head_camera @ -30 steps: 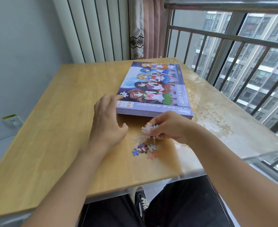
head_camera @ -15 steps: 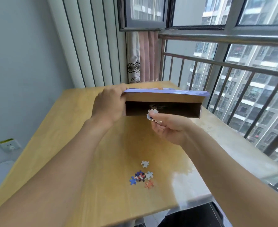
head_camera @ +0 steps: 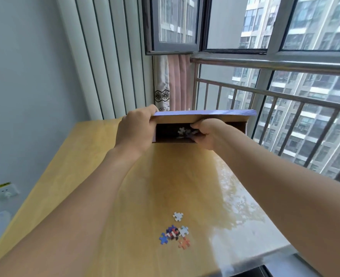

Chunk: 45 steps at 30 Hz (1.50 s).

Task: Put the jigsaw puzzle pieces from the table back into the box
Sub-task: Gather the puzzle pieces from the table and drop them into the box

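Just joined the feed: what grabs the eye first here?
The puzzle box, held up mid-frame with its lid lifted by the left hand, while the right hand pushes pale puzzle pieces into the dark opening. Near the table's front edge, loose pieces lie in a small cluster.

Hidden and cut-off parts

The right hand (head_camera: 205,132) covers part of the box (head_camera: 205,113) opening; the pieces (head_camera: 182,131) at its fingertips are blurred; the box's dark inside cannot be read; the table's (head_camera: 97,156) near edge is cut off.
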Each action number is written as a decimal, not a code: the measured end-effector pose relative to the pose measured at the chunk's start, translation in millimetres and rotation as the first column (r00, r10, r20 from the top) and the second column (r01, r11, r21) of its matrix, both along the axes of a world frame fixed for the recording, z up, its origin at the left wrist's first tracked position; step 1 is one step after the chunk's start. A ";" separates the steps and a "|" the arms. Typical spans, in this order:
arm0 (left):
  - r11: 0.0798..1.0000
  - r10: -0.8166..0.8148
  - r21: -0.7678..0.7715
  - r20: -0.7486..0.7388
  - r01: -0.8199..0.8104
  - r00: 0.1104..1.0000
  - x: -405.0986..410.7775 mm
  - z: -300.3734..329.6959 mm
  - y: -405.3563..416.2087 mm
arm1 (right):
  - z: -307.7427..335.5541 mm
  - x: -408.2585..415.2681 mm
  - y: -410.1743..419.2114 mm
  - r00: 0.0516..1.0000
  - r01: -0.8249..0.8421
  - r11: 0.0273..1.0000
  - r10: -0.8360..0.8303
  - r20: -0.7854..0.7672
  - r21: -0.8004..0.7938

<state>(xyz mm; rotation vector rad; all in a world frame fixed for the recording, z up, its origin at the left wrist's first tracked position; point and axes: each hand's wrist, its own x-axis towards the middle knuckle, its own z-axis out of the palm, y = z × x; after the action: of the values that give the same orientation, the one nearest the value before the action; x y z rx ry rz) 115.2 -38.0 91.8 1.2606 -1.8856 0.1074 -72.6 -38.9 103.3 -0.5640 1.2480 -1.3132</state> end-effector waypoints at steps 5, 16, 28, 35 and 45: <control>0.999 0.016 -0.031 0.000 -0.016 1.000 11.4 9.6 -4.5 | -5.9 -10.8 2.3 0.991 -0.126 0.985 0.129 0.022 -0.120; 0.998 0.035 0.056 0.067 -0.039 0.997 23.4 -56.4 14.9 | -70.4 7.1 104.0 -0.378 -0.684 0.529 0.333 -0.864 0.503; 0.981 0.106 0.181 -0.173 -0.074 0.979 25.2 -138.9 54.0 | -113.7 11.7 109.1 -0.198 -0.689 0.630 0.312 -0.929 0.358; 0.751 0.023 0.660 -0.046 0.013 0.999 20.7 -146.0 124.7 | -109.8 11.6 94.1 -0.214 -0.688 0.605 0.358 -0.909 0.400; 0.605 -0.179 0.789 0.008 0.104 0.984 17.0 -129.6 114.9 | -104.6 19.7 85.8 -0.331 -0.674 0.519 0.424 -0.843 0.526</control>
<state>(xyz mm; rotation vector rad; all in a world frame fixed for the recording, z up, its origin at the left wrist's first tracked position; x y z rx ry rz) 132.3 76.9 -37.8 1.6682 -2.1821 -0.8796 -52.9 46.8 -1.3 -2.2605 1.4308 0.1870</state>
